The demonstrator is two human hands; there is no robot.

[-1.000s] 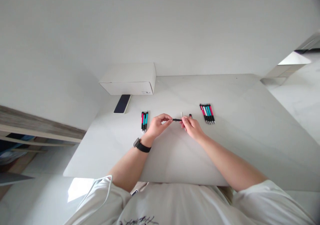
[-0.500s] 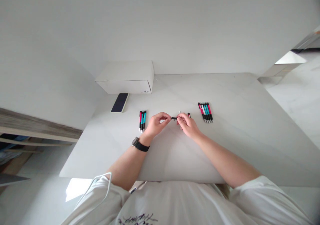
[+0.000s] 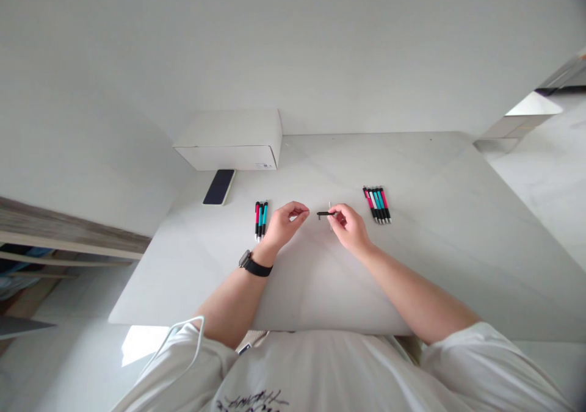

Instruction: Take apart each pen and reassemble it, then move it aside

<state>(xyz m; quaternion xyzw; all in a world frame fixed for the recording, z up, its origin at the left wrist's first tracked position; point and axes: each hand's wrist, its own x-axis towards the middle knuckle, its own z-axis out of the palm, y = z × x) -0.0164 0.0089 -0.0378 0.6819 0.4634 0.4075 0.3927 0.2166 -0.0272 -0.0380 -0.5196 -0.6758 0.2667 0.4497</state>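
My right hand pinches a short black pen part, held level with its free end pointing left. Just below that end shows a small dark bit, too small to name. A thin white stick like a pen refill lies partly behind the right fingertips. Opposite, my left hand has thumb and forefinger pressed together, a small gap away from the black part; anything between those fingertips is too small to make out. Left of it lie three pens, red and teal with black grips.
Several pens lie side by side right of my right hand. A phone rests in front of a white box at the back left. The pale table meets the wall behind.
My left fingers have come off the black pen part and drawn slightly left. The right hand keeps it, moved a little right, covering the red-and-black piece that showed behind it.
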